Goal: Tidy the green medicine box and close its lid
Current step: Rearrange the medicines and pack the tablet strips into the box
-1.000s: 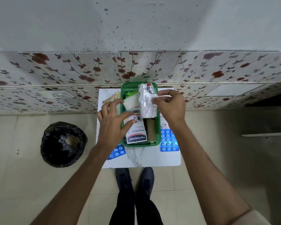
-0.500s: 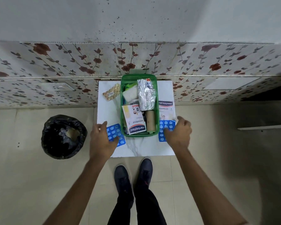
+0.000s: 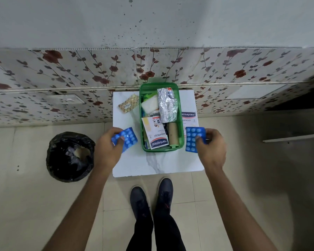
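The green medicine box (image 3: 181,124) stands open on a small white table (image 3: 158,162), against the wall. Inside lie a silver foil pack (image 3: 167,107), a Hansaplast packet (image 3: 155,134), a brown cardboard roll (image 3: 173,135) and a white pad (image 3: 150,105). My left hand (image 3: 107,149) grips a blue blister strip (image 3: 128,138) left of the box. My right hand (image 3: 211,148) grips a second blue blister strip (image 3: 193,139) right of the box. No lid is clearly visible.
A gold blister strip (image 3: 128,105) lies on the table left of the box. Another Hansaplast packet (image 3: 188,117) lies right of it. A black-lined bin (image 3: 70,156) stands on the floor to the left. My shoes (image 3: 152,198) are below the table's front edge.
Both hands left the box's contents and dropped to the table's sides. Each has now closed on a blue blister strip and lifted it slightly.
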